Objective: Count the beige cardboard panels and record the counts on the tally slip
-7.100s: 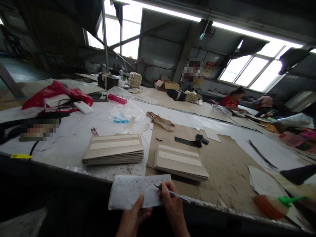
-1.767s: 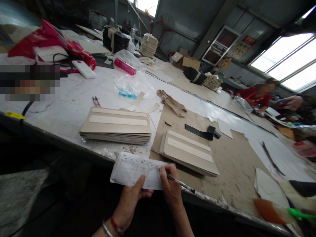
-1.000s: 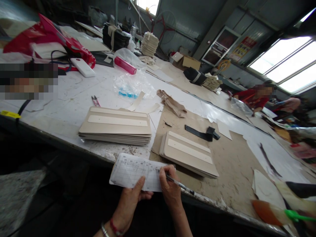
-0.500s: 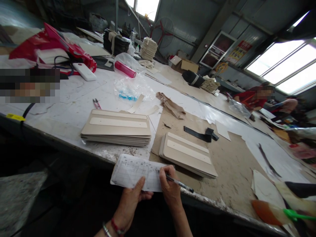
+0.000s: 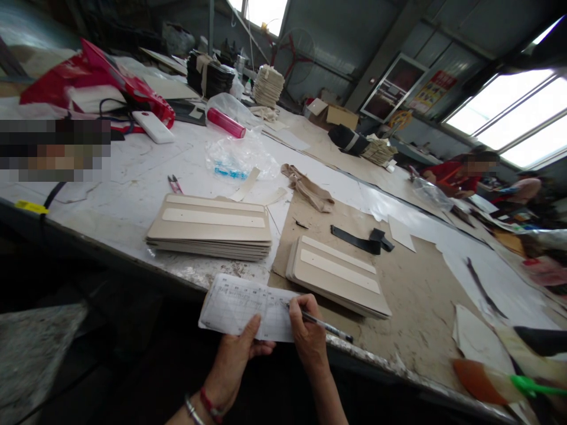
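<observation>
Pen (image 5: 325,324) has edged rightward across the sheet (image 5: 234,306).

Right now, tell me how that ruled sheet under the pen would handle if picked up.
Probably floppy: the ruled sheet is thin and bends slightly where the left hand pinches it. Likely very light, since that pinch alone seems to hold it up. It may crease or tear easily under the pen in the right hand.
</observation>
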{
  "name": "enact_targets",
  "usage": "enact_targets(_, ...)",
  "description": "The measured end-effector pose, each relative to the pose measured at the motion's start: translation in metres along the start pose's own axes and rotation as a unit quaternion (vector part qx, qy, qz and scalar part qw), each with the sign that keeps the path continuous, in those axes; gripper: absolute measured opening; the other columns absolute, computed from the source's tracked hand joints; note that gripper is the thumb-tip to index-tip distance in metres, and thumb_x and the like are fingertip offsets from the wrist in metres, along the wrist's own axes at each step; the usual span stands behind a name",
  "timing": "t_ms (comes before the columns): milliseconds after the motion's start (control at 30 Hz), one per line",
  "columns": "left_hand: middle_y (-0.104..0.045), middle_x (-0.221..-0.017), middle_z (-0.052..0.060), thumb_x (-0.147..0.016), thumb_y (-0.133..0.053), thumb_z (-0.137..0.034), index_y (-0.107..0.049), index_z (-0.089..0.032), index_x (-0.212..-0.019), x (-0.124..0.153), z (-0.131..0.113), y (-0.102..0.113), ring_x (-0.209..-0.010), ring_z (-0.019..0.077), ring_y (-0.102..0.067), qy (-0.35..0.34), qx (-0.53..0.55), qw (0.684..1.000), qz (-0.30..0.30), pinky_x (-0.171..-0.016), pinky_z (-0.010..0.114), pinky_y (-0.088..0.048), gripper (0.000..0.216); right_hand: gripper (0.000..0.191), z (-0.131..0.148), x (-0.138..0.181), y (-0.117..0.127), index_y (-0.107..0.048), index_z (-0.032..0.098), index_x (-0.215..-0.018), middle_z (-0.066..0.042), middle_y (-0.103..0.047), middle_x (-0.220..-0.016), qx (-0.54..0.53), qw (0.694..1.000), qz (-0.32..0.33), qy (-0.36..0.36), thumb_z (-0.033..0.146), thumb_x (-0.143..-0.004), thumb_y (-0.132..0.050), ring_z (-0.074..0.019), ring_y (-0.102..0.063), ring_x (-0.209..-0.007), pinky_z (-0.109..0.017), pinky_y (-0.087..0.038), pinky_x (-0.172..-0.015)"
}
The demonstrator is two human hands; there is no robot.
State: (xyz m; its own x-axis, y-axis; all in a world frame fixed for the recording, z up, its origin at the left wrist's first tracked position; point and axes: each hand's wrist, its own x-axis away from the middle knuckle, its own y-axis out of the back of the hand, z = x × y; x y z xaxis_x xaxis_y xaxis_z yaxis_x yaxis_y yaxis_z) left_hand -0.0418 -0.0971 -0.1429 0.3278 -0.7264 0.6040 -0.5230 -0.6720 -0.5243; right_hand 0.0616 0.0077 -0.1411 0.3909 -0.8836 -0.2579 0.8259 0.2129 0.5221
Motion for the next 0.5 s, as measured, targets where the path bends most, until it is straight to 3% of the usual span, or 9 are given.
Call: enact_targets(500, -0.064, -0.098, 0.015, -0.076, -0.068, -0.037, -0.054, -0.007, -0.113, 0.0001, -0.0002, 0.0008, -0.070, 0.0207, -0.063, 0.002, -0.007, 1.000, 0.005, -0.062, 0.029, -0.056, 0.050, 0.020, 0.0036, -0.0008, -0.0001, -0.045, 0.020, -0.070, 0.004, -0.046, -0.064, 0.031, 0.999, 0.003, 0.018, 0.029, -0.088, -0.045, -0.0118, -0.045, -0.059, -0.024, -0.038, -0.058)
